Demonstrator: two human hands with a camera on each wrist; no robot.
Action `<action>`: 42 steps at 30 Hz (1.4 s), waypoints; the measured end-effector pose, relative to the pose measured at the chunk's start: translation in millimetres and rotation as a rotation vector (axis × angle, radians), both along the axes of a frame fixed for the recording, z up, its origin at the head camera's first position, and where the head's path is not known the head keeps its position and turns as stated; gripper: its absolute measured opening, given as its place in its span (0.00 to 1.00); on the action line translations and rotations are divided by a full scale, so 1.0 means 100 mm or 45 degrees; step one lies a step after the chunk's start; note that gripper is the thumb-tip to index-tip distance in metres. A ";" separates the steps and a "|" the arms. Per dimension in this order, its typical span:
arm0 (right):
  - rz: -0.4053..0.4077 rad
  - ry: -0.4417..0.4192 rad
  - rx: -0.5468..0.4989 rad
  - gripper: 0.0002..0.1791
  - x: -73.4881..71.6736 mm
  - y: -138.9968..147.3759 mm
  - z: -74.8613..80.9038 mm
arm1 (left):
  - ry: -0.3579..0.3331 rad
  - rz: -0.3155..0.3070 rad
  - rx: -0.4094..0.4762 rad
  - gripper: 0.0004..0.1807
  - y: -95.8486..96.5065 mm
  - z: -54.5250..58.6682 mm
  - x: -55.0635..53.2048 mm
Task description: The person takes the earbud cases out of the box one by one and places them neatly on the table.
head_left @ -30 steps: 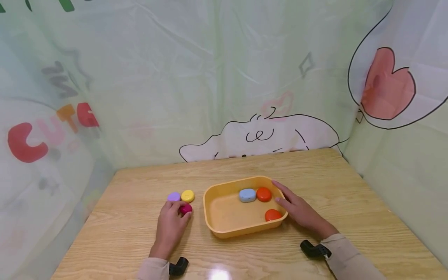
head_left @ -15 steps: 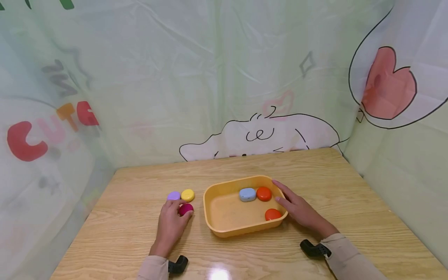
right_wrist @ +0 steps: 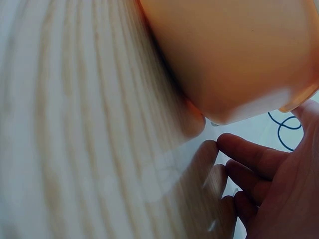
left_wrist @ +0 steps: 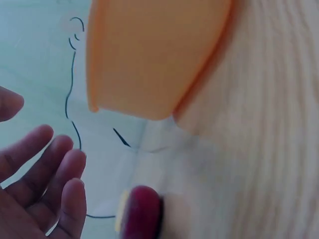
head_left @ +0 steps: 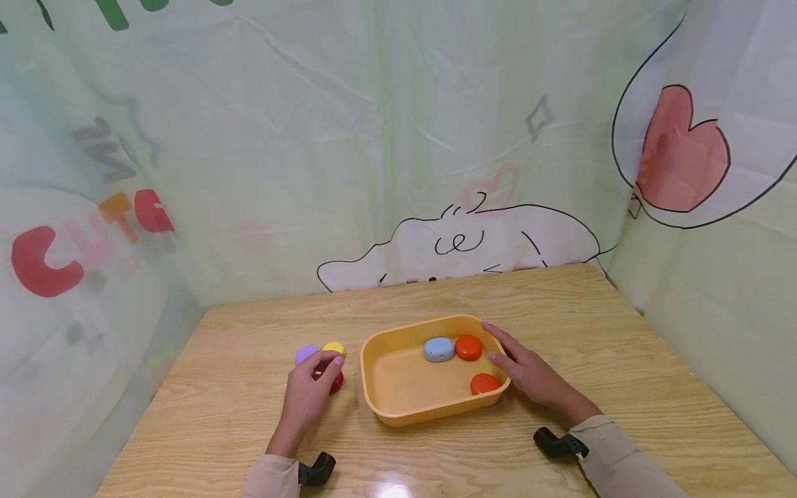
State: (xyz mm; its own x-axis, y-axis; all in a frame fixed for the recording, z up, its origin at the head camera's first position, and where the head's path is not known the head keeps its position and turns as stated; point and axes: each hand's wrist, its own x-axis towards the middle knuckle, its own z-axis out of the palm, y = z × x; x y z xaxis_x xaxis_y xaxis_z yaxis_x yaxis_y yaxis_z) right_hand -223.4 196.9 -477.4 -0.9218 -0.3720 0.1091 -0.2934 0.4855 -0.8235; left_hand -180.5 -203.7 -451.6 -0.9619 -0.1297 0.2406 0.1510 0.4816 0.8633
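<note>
My left hand [head_left: 305, 394] is raised over a small dark red round piece [head_left: 337, 383]. In the left wrist view its thumb and fingers are spread, apart from the dark red piece [left_wrist: 141, 214], which rests on the table. Just beyond the hand lie a purple round piece [head_left: 306, 353] and a yellow one [head_left: 334, 347], both partly covered. My right hand [head_left: 532, 373] holds the right end of an orange tray [head_left: 398, 419], thumb over the rim and fingers along the outer side. Inside the tray are a light blue rounded case [head_left: 439, 349] and two red round pieces [head_left: 468, 347].
The wooden table [head_left: 249, 332] ends at a pale printed curtain [head_left: 280, 173] behind and on both sides. A black wrist camera [head_left: 317, 469] sits on my left wrist, another [head_left: 557, 443] on the right.
My left fingers were on the dark red piece; they have lifted off and now hover over it. The piece has shifted slightly toward me. The right hand and tray have kept their place.
</note>
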 end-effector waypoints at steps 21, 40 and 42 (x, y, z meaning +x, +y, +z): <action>-0.020 -0.012 -0.004 0.33 0.02 0.02 0.02 | -0.200 -0.752 -0.246 0.17 0.66 0.56 -0.43; -0.024 -0.029 -0.001 0.32 0.03 0.01 0.04 | -0.267 -1.087 -0.426 0.21 1.18 0.66 -0.84; -0.019 -0.021 0.004 0.32 0.03 0.00 0.04 | -0.284 -1.115 -0.436 0.20 1.21 0.66 -0.86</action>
